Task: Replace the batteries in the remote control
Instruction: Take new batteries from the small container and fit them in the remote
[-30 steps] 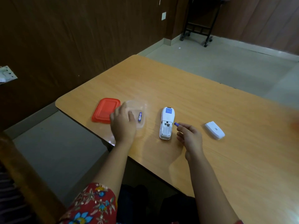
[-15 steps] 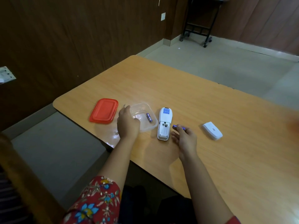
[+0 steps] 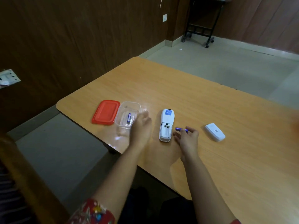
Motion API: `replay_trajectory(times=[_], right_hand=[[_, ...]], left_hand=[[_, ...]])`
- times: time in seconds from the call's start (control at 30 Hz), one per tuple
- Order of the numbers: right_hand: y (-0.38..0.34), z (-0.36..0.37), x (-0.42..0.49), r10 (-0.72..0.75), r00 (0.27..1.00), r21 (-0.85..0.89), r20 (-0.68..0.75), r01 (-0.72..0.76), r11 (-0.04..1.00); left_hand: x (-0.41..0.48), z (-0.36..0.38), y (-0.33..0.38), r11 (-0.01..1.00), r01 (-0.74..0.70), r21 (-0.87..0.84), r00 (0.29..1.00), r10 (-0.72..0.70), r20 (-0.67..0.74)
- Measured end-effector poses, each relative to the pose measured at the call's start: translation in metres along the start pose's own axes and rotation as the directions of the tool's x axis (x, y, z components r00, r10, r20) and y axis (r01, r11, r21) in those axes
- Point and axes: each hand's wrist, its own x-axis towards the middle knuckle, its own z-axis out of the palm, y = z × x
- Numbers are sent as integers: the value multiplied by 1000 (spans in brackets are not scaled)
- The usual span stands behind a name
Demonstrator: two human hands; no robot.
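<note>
The white remote control [image 3: 166, 125] lies face down on the wooden table [image 3: 210, 110], its battery bay open and empty. Its white cover [image 3: 214, 132] lies apart to the right. A purple battery [image 3: 181, 129] is pinched in the fingers of my right hand [image 3: 187, 139], just right of the bay. Another purple battery [image 3: 129, 119] lies inside the clear plastic container [image 3: 124, 107]. My left hand [image 3: 140, 128], blurred, hovers open between the container and the remote, holding nothing.
A red lid [image 3: 106, 112] lies beside the container near the table's left corner. The near table edge runs diagonally under my forearms. A black wheeled stand [image 3: 200, 29] is on the floor at the back. Dark wood panelling covers the walls.
My left hand has let go of the container and moved right toward the remote. The container now sits against the red lid. My right hand still holds its battery beside the bay.
</note>
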Motion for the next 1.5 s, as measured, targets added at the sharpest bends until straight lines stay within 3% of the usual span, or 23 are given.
replay_trajectory(times=[0.07, 0.23, 0.4, 0.6, 0.83, 1.0, 1.13, 1.27, 1.4, 1.5], right_hand=[[-1, 1, -2, 16, 1000, 30, 20, -17, 999], [-2, -3, -4, 16, 999, -57, 49, -14, 998], [-5, -6, -9, -7, 997, -100, 79, 14, 995], [-15, -7, -29, -96, 975, -107, 202, 120, 987], [-26, -11, -58, -242, 940, -150, 241, 282, 947], [-29, -12, -63, -316, 897, -176, 310, 380, 908], [-25, -6, -62, -366, 861, -324, 355, 480, 815], [-19, -3, -55, -482, 808, -509, 338, 588, 629], [-15, -3, -49, -453, 815, -543, 361, 579, 608], [-13, 1, -50, -436, 793, -631, 426, 606, 485]], left_hand=[[-14, 18, 1, 973, 219, -69, 959, -202, 197], [-9, 30, 22, 841, 444, -308, 887, -365, 284], [-14, 42, 21, 857, 452, -249, 873, -368, 320], [-22, 31, 14, 778, 418, -468, 896, -267, 356], [-29, 6, -9, 529, 558, -639, 816, -209, 539], [-27, 7, -17, 555, 519, -650, 839, -188, 510], [-23, 8, -15, 578, 491, -652, 857, -184, 481], [-23, 10, -15, 580, 497, -645, 855, -201, 478], [-20, 12, -20, 574, 512, -639, 852, -242, 464], [-17, 13, -20, 566, 512, -646, 856, -275, 437]])
